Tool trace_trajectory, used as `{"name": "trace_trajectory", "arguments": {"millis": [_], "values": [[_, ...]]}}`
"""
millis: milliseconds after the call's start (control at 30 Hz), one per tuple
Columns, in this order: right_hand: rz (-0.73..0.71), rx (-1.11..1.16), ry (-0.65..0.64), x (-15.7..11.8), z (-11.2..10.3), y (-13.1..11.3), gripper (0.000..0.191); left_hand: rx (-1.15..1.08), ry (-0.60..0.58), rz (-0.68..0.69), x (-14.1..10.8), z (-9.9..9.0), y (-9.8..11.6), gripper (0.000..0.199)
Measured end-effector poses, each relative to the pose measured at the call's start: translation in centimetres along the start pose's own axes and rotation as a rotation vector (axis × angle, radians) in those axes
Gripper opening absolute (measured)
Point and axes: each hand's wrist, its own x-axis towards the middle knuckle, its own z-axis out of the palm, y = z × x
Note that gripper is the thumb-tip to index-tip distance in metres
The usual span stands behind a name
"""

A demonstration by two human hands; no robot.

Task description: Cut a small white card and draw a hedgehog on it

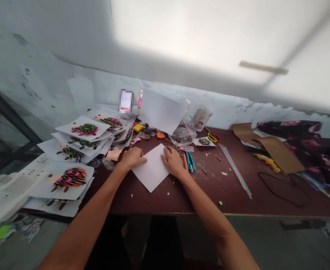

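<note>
A blank white sheet of card [151, 173] lies turned cornerwise on the dark red table in front of me. My left hand [133, 158] grips its left corner, thumb on top and the other fingers bent. At the right corner, my right hand [173, 161] holds the card with curled fingers; some fingertips are hard to make out. Close beside the right hand lie teal-handled pliers or cutters [190, 162] and an orange-handled tool [185, 161]. Lumps of coloured clay, a yellow one [138, 128] among them, are strewn behind the card.
Stacked cards with hedgehog pictures [84, 129] fill the left side, near a white power strip [1, 195]. Right of me lie scissors [214, 137], clear glue sticks [236, 171], a yellow glue gun [268, 162] and brown cardboard [280, 150]. A paper cup [202, 119] and plastic bags [183, 134] stand behind.
</note>
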Motion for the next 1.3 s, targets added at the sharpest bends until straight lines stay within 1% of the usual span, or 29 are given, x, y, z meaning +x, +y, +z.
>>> {"name": "trace_trajectory", "arguments": {"millis": [133,233,300,400,467,533,567,600,633,667,733,767,800,833,900,1000,1100,1167,1233,1300], "values": [[-0.013,0.051,0.020,0.0,0.1,0.1,0.043,-0.158,0.000,0.017,0.6,0.3,-0.7,0.013],[-0.034,0.150,0.073,0.2,0.4,0.5,0.045,-0.397,0.047,0.027,0.9,0.7,-1.1,0.016],[-0.032,0.228,0.138,0.3,0.4,0.9,0.047,-0.640,0.070,0.009,1.0,0.9,-1.3,0.027],[0.025,0.357,0.281,0.6,0.1,1.4,0.054,-1.081,0.123,-0.008,1.1,0.7,-1.3,0.040],[0.093,0.476,0.383,0.8,-0.2,1.7,0.060,-1.353,0.216,-0.022,1.2,0.4,-1.2,0.042],[0.191,0.659,0.445,1.1,-0.6,1.8,0.065,-1.570,0.305,-0.058,1.3,0.2,-0.9,0.045],[0.254,0.777,0.440,1.2,-0.7,1.7,0.066,-1.655,0.330,-0.083,1.3,0.1,-0.7,0.046],[0.320,0.910,0.394,1.2,-0.9,1.6,0.063,-1.725,0.342,-0.102,1.4,0.1,-0.5,0.047],[0.380,1.050,0.305,1.3,-1.0,1.5,0.059,-1.779,0.345,-0.115,1.4,0.1,-0.4,0.048],[0.425,1.183,0.184,1.2,-1.2,1.3,0.054,-1.819,0.342,-0.123,1.5,0.2,-0.2,0.048],[0.446,1.386,-0.065,1.1,-1.4,1.0,0.047,-1.858,0.338,-0.129,1.5,0.5,0.1,0.048],[0.429,1.450,-0.149,1.0,-1.6,0.8,0.044,-1.857,0.343,-0.129,1.5,0.6,0.1,0.047],[0.406,1.489,-0.190,0.8,-1.7,0.7,0.042,-1.847,0.353,-0.130,1.5,0.8,0.2,0.046],[0.383,1.508,-0.197,0.7,-1.8,0.7,0.041,-1.825,0.362,-0.134,1.5,0.9,0.1,0.045],[0.359,1.496,-0.167,0.5,-2.1,0.7,0.039,-1.743,0.363,-0.152,1.5,1.2,-0.1,0.042],[0.381,1.392,-0.143,0.4,-2.4,0.8,0.035,-1.549,0.310,-0.186,1.4,1.5,-0.7,0.035],[0.415,1.283,-0.172,0.4,-2.5,0.8,0.030,-1.301,0.252,-0.195,1.3,1.6,-1.6,0.030],[0.432,1.249,-0.193,0.5,-2.5,0.6,0.030,-1.177,0.214,-0.186,1.2,1.5,-2.0,0.029],[0.452,1.237,-0.193,0.5,-2.4,0.5,0.031,-1.128,0.185,-0.172,1.1,1.4,-2.3,0.029],[0.459,1.228,-0.177,0.5,-2.3,0.4,0.032,-1.126,0.151,-0.165,0.8,1.2,-2.4,0.029]]}}
